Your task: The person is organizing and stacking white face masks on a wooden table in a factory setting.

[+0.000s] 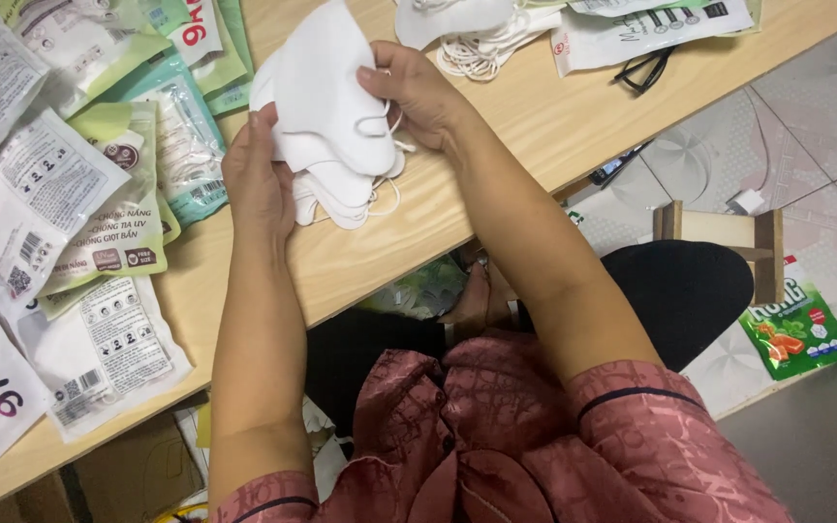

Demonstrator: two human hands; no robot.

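Note:
Both my hands hold a stack of white face masks [326, 126] just above the light wooden table [535, 126]. My left hand [256, 179] grips the stack's left edge with the fingers tucked under it. My right hand [417, 92] pinches the top mask at its right edge, by the white ear loops that hang down. The lower masks fan out under the stack.
Several flat plastic mask packets [79, 223], white and green, lie spread over the table's left side. More white masks and loops [472, 39] and another packet lie at the far edge beside black glasses [643, 70]. A small wooden stool [719, 232] and a green packet [798, 329] are on the tiled floor.

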